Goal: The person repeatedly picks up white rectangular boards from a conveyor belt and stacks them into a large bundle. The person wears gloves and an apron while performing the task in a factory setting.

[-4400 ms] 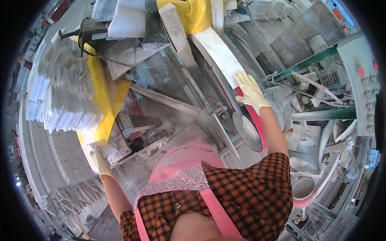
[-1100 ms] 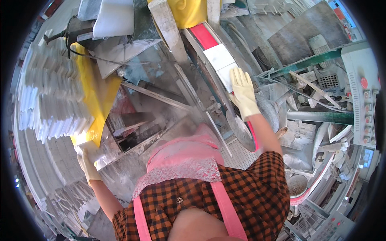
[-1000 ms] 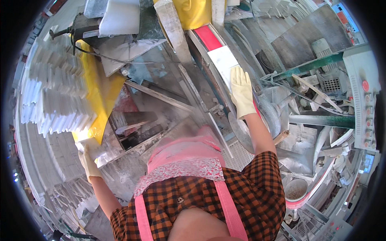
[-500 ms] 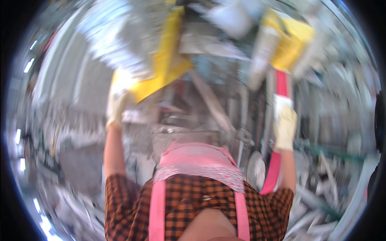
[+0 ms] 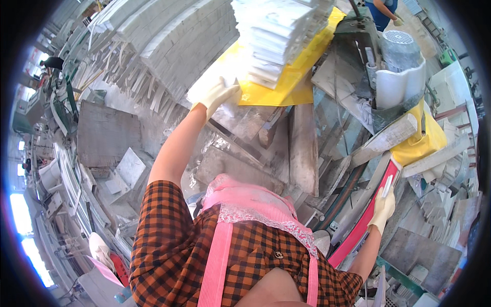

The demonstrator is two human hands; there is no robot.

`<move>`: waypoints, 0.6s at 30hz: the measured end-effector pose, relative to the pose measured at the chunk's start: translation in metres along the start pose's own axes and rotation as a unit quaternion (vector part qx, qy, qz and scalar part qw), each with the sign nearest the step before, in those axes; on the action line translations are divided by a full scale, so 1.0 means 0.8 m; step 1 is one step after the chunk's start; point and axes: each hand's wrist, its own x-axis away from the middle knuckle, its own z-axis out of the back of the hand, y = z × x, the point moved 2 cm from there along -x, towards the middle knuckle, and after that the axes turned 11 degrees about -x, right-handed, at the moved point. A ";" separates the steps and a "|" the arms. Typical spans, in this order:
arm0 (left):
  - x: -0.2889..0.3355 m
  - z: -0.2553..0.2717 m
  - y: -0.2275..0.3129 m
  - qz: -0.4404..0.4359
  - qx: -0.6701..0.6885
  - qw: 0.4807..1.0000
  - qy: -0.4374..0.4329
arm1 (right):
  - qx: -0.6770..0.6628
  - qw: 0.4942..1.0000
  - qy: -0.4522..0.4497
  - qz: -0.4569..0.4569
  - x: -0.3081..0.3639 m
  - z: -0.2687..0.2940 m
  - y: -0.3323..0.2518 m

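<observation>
Right hand (image 5: 384, 207) held at least one unstacked white tile (image 5: 388, 185) by the red belt (image 5: 360, 231), a stack (image 5: 276, 41) already stood on the yellow sheet (image 5: 289, 97), and the left hand (image 5: 219, 95), grip unclear, was near its front-left corner.

Tile stack (image 5: 279, 43) left of belt (image 5: 365, 221)

The right hand (image 5: 384, 209) is gripping a white tile (image 5: 387, 184) over the red belt (image 5: 366, 220). The left hand (image 5: 219, 98) is extending beside the yellow sheet (image 5: 279, 97). A stack of white slabs (image 5: 271, 41) is standing on the sheet.
</observation>
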 end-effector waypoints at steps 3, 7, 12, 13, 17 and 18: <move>-0.005 0.017 -0.012 -0.032 0.075 0.987 -0.137 | -0.362 0.932 -0.007 0.012 0.028 -0.016 -0.093; -0.016 0.022 -0.025 -0.113 0.124 0.978 -0.127 | -0.559 0.804 -0.128 0.158 0.120 -0.097 -0.298; -0.037 0.006 -0.045 -0.116 0.170 0.967 -0.148 | -0.608 0.783 -0.103 0.080 0.216 -0.199 -0.530; -0.041 0.006 -0.047 -0.125 0.165 0.964 -0.166 | -0.593 0.789 -0.145 0.066 0.217 -0.213 -0.551; -0.054 0.009 -0.047 -0.149 0.162 0.949 -0.225 | -0.653 0.731 -0.139 0.138 0.200 -0.281 -0.597; -0.056 0.009 -0.047 -0.147 0.160 0.949 -0.228 | -0.647 0.727 -0.163 0.159 0.194 -0.297 -0.596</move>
